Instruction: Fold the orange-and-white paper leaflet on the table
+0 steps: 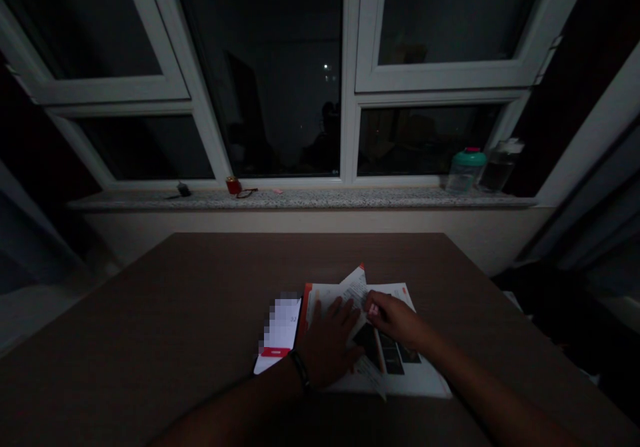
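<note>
Handling Position: Printed Paper (425, 375)

The right hand (395, 317) curled at the paper's pointed flap (356, 286); its hold could not be determined. The left hand (331, 347) lay spread over it, alongside. Leftward lay a lit phone (286, 324); beyond, brown tabletop (210, 300) gave room to its straight edge.

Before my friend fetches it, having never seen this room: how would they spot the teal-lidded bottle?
Below the window runs a speckled stone sill. At its right end stand two see-through bottles, and the teal-lidded bottle is the left one. Its teal lid, reddish on top, sets it apart from the pale-capped bottle beside it.
</note>
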`<action>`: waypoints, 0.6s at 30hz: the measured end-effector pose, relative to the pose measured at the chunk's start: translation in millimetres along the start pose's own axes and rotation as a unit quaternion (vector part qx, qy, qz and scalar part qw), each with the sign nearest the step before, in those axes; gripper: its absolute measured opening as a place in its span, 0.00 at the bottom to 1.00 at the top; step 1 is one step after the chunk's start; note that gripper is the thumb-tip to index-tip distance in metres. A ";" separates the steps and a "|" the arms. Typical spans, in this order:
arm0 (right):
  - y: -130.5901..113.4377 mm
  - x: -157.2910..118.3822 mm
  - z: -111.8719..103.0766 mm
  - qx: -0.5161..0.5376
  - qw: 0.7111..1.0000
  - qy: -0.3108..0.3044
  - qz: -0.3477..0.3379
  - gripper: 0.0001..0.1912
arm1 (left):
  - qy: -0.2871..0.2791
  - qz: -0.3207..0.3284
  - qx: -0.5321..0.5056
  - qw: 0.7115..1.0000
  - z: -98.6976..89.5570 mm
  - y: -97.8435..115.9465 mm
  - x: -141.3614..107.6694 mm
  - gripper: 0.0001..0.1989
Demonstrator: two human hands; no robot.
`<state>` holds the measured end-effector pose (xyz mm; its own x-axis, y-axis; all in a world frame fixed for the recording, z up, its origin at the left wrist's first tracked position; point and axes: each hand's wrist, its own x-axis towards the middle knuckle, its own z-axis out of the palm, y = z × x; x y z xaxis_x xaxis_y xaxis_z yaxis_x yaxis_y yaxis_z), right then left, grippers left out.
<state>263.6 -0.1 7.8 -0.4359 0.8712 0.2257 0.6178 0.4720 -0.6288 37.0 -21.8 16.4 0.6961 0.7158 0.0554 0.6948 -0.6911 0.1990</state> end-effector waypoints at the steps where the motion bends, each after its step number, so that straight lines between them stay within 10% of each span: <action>1: 2.7 1.6 0.2 -0.002 1.000 0.010 0.004 0.06 | 0.000 0.000 0.002 1.000 -0.3 0.1 -0.1 0.33; 18: -13.7 -7.0 1.7 -0.004 0.998 -0.046 -0.037 0.06 | 0.025 0.024 0.013 0.999 1.7 -5.6 7.2 0.24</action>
<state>257.1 -12.9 13.6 -0.5387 0.8181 0.2014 0.5872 0.5360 -0.6065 38.5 -13.0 14.0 0.7194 0.6853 0.1131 0.6655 -0.7267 0.1705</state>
